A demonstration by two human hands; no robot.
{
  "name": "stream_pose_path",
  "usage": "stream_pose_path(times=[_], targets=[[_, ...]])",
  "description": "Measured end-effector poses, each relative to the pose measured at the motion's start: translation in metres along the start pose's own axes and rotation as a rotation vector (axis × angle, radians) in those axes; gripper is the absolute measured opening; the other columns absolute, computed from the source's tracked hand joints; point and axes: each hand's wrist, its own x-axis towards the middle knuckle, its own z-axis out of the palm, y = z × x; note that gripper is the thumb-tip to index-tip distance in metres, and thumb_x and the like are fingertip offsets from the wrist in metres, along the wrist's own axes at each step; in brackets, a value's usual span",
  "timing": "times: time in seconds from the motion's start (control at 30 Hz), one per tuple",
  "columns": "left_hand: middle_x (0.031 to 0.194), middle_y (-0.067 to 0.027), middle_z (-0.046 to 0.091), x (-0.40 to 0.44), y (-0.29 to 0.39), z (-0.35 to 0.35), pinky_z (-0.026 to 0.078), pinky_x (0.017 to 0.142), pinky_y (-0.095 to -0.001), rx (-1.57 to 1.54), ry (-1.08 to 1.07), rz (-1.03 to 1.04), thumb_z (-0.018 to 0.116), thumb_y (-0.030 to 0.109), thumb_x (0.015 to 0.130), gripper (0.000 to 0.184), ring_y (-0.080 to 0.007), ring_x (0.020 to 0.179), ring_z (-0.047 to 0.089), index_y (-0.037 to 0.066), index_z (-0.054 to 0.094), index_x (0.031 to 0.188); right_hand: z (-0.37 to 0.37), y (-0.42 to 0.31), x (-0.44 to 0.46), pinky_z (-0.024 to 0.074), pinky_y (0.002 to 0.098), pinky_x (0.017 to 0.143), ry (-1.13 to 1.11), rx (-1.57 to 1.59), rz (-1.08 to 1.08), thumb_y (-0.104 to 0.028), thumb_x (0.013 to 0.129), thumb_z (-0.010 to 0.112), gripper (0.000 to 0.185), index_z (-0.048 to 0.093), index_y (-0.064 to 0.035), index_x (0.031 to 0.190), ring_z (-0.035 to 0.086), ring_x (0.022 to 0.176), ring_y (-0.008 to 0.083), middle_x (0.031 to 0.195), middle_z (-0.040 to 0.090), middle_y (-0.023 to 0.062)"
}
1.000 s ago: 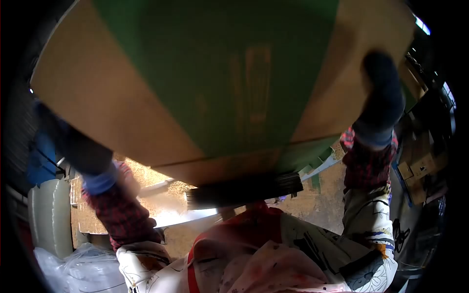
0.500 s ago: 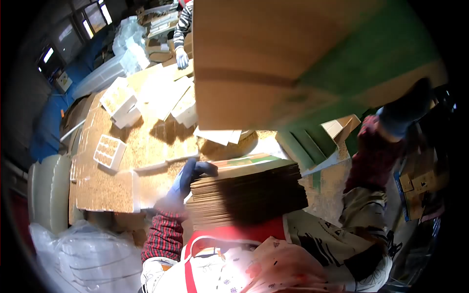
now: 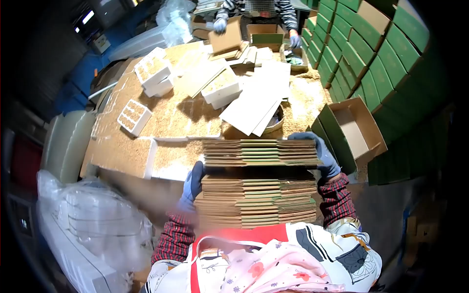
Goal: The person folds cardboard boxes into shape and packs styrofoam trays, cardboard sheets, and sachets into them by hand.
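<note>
Because it seems unbound, the upper stack of cartons could spill if the squeeze at its ends slackened. It lies just above the lower stack, long axis left to right, edges facing the apron. The right hand has its fingers clamped on one end; the left hand is at the other, its grip unclear.

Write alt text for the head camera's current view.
A person's gloved left hand and right hand flank the upper stack of flattened cardboard, above a lower stack. Beyond, a crumb-strewn table holds white blocks; another person's striped sleeves show at the far side, piled green boxes at the right.
</note>
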Motion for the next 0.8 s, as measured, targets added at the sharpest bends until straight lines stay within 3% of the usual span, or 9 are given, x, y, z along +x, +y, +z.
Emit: stream_pose_path(times=[0.03,0.07,0.1,0.13,0.27,0.5,0.6,0.7,0.8], targets=[[0.117,-0.0154,0.062,-0.009,-0.002,-0.003,0.044,0.095,-0.0327,-0.176,-0.010,-0.152,0.053,0.021,0.093,0.047,-0.0225,0.107,0.060,-0.001,0.043,0.134,-0.001,0.004,-0.005,0.0419,0.0340,0.102,-0.009,0.023,0.029,-0.020,0.070,0.082,0.065,0.052,0.0034,0.124,0.054,0.115,0.0205,0.126,0.056,0.0133],[0.127,-0.0165,0.055,-0.017,0.034,0.013,0.041,0.100,-0.0341,0.324,0.040,0.176,0.044,0.031,0.099,0.053,-0.0231,0.112,0.056,-0.002,0.034,0.139,-0.002,0.005,-0.008,0.0414,0.0344,0.102,-0.006,0.000,0.055,-0.020,0.071,0.080,0.066,0.051,0.0032,0.126,0.054,0.116,0.0206,0.127,0.056,0.0134],[0.134,-0.0181,0.048,-0.032,0.024,0.022,0.040,0.102,-0.0356,-0.187,0.224,-0.148,0.039,0.034,0.100,0.052,-0.0255,0.117,0.052,-0.001,0.034,0.140,-0.001,0.006,-0.010,0.0409,0.0347,0.103,-0.008,-0.023,0.080,-0.019,0.073,0.079,0.066,0.050,0.0030,0.128,0.053,0.117,0.0207,0.128,0.055,0.0136],[0.136,-0.0171,0.046,-0.063,-0.046,0.015,0.040,0.102,-0.0354,-0.612,0.289,-0.267,0.041,0.032,0.100,0.052,-0.0242,0.118,0.050,0.000,0.033,0.140,-0.004,0.014,-0.018,0.0402,0.0356,0.104,0.010,0.089,0.059,-0.020,0.074,0.079,0.067,0.049,0.0026,0.130,0.052,0.118,0.0214,0.130,0.054,0.0135],[0.129,-0.0145,0.053,-0.156,-0.042,0.037,0.046,0.097,-0.0348,-1.129,0.374,-0.836,0.046,0.027,0.097,0.048,-0.0230,0.111,0.056,0.002,0.039,0.137,-0.004,0.021,-0.029,0.0438,0.0342,0.098,0.029,0.057,0.122,-0.023,0.072,0.080,0.069,0.050,0.0042,0.127,0.055,0.112,0.0203,0.125,0.057,0.0135],[0.126,-0.0140,0.055,-0.108,-0.071,0.032,0.048,0.094,-0.0347,-0.717,0.088,-0.728,0.044,0.027,0.098,0.046,-0.0232,0.108,0.058,0.002,0.041,0.135,0.029,0.012,-0.069,0.0461,0.0375,0.099,0.144,0.067,-0.018,-0.031,0.067,0.083,0.087,0.042,0.0071,0.133,0.056,0.114,0.0251,0.128,0.054,0.0188],[0.125,-0.0138,0.056,-0.084,-0.091,0.017,0.048,0.094,-0.0346,-0.507,-0.058,-0.649,0.043,0.028,0.098,0.045,-0.0233,0.106,0.059,0.002,0.042,0.135,0.077,-0.003,-0.072,0.0456,0.0374,0.099,0.236,0.020,-0.049,-0.029,0.067,0.083,0.084,0.043,0.0056,0.132,0.055,0.114,0.0248,0.128,0.053,0.0176],[0.123,-0.0136,0.057,-0.073,-0.117,-0.008,0.049,0.093,-0.0346,-0.352,-0.179,-0.595,0.042,0.028,0.098,0.044,-0.0234,0.104,0.060,0.002,0.043,0.134,0.139,0.006,-0.065,0.0430,0.0372,0.100,0.493,-0.570,-0.070,-0.023,0.066,0.084,0.071,0.050,0.0002,0.124,0.053,0.115,0.0253,0.123,0.054,0.0142],[0.122,-0.0135,0.058,-0.073,-0.159,-0.054,0.050,0.092,-0.0346,-0.294,-0.254,-0.540,0.041,0.028,0.099,0.043,-0.0235,0.103,0.061,0.002,0.044,0.133,0.209,0.031,-0.044,0.0420,0.0422,0.097,0.404,-1.031,-0.324,-0.023,0.058,0.086,0.075,0.051,-0.0028,0.121,0.052,0.113,0.0335,0.121,0.052,0.0164]])
